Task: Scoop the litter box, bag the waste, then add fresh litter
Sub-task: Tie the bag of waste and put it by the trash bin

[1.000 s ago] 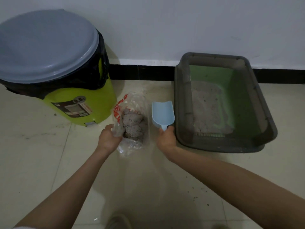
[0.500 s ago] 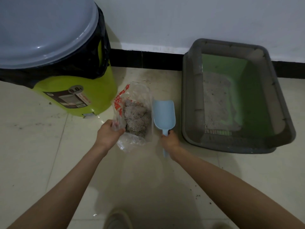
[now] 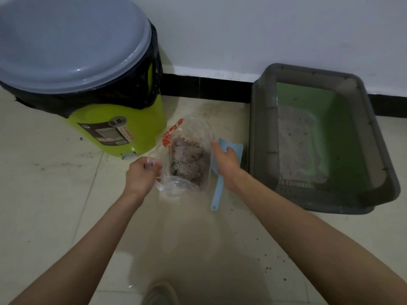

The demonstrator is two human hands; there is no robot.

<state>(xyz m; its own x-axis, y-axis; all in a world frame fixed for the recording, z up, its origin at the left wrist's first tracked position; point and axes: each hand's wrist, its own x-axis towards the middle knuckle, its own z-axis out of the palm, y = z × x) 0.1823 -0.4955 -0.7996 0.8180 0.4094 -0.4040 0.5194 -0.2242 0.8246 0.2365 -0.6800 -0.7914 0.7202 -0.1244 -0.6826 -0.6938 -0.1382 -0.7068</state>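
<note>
Stretching to a white wall (image 3: 264, 29) with a black baseboard (image 3: 204, 86), the pale glossy tiled floor (image 3: 55, 216) carried scattered dark grit. A lime-green bin (image 3: 123, 128), round, with a smooth grey lid (image 3: 70, 40) and a black liner (image 3: 136, 91) folded over its rim, stood at the left against the wall. At the right sat the litter box (image 3: 253, 139), a rectangular grey plastic frame around a green tray, holding a thin grainy patch of grey litter (image 3: 295, 146).

Both bare forearms reached forward and down. The left hand (image 3: 141, 175) was curled, its grip pinching the near left edge of the clear plastic bag (image 3: 193, 130) between bin and box. The right hand (image 3: 226, 161) hovered over the bag's right edge, fingers loosely extended, its grip wide and holding nothing.

Crinkled and transparent with red print, the bag held clumped grey waste (image 3: 189, 161). Just beside it on the floor lay the light-blue plastic scoop (image 3: 217, 192), handle toward the person, its blade partly under the right hand.
</note>
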